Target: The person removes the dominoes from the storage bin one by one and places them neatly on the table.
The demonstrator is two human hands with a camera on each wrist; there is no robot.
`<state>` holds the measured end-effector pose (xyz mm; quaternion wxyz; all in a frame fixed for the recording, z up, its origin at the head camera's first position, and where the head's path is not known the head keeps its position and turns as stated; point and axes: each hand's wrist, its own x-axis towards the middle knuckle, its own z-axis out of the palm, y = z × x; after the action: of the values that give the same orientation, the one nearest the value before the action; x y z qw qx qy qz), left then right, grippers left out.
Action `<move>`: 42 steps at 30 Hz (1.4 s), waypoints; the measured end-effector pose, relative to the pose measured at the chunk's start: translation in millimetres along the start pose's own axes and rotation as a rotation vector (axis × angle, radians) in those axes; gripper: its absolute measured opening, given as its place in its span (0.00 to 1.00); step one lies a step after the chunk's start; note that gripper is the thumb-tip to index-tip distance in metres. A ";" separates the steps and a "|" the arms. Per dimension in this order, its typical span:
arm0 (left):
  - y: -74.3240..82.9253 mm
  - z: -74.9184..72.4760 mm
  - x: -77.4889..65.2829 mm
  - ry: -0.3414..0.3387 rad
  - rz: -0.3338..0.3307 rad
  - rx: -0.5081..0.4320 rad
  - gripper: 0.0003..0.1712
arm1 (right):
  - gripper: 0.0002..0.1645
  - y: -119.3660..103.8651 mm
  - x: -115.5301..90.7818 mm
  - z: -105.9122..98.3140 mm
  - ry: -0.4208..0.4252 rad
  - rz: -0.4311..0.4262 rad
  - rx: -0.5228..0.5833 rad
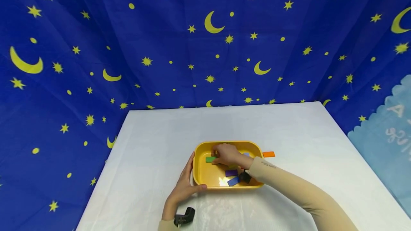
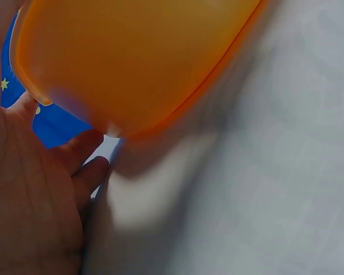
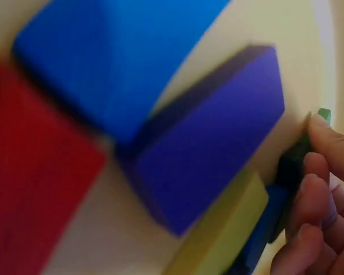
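A yellow plastic tub (image 1: 200,174) with rounded corners stands on the white table. My left hand (image 1: 183,190) holds its near left corner, fingers along the left wall and thumb at the front rim; in the left wrist view the fingertips meet the tub's outer side. Reaching inside, my right hand (image 1: 227,153) pinches a green block (image 1: 209,159) near the left end. Behind that hand lie a purple block (image 1: 231,173) and a blue block (image 1: 233,181). The right wrist view also shows a red block (image 3: 34,172) and a yellow block (image 3: 229,229). The right forearm hides part of the tub.
An orange block (image 1: 268,154) lies on the white table (image 1: 154,145) just outside the tub's right end. Blue cloth (image 1: 179,45) with yellow stars and moons hangs behind and beside the table. A black wrist camera (image 1: 185,216) sits on the left wrist.
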<state>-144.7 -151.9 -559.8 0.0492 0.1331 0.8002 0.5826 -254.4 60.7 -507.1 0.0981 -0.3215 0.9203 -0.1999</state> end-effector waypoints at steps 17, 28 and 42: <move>1.4 1.5 -0.1 0.003 -0.004 0.007 0.65 | 0.14 4.6 -2.5 1.3 -0.123 0.091 0.295; 2.9 -0.4 0.7 0.010 0.010 0.033 0.67 | 0.10 5.3 -11.4 -20.3 -0.096 0.082 0.528; 11.7 0.3 -2.5 0.032 -0.006 0.031 0.67 | 0.15 31.5 -48.4 -70.3 0.063 0.147 0.792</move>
<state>-140.4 -148.9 -549.0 0.0361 0.1218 0.8102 0.5723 -256.1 135.2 -454.8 0.2002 -0.1857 0.7951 -0.5415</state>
